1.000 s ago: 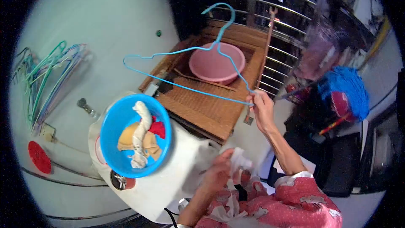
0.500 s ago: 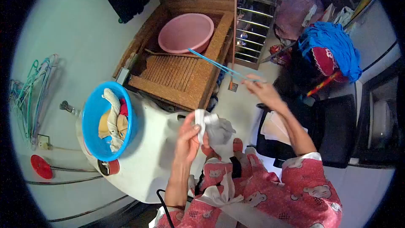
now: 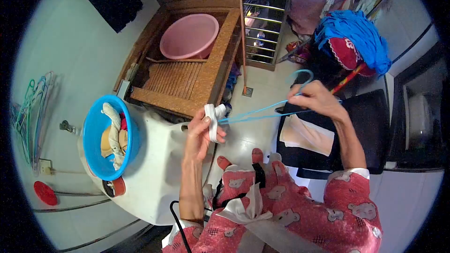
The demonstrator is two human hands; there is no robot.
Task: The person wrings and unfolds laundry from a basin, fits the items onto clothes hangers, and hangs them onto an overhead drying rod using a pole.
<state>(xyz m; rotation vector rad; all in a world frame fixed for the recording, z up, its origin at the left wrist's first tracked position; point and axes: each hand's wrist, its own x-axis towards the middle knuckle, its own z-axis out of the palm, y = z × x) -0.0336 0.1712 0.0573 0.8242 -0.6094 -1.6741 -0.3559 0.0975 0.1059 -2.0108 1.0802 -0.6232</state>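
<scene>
My left hand [image 3: 200,129] is closed round a white cloth [image 3: 212,129], pinching its band between thumb and fingers. What kind of garment it is I cannot tell. Out to the right, my right hand [image 3: 318,99] grips a light blue clothes hanger [image 3: 262,109] just below its curved hook. The hanger lies almost sideways between my hands, and its narrow left end meets the white cloth. Whether that end is inside the cloth or only against it is hidden.
On the white-topped surface at left stands a blue basin [image 3: 108,174] with clothes in it. Beyond are a stone washboard sink [image 3: 173,100] and a pink basin [image 3: 190,36]. Several hangers [image 3: 33,117] hang on the left wall. A beige cloth [image 3: 307,135] lies on a black surface.
My right hand has moved right, turning the hanger nearly level and bringing its far end down to the white cloth. My left hand has raised the cloth slightly. The view has shifted right.
</scene>
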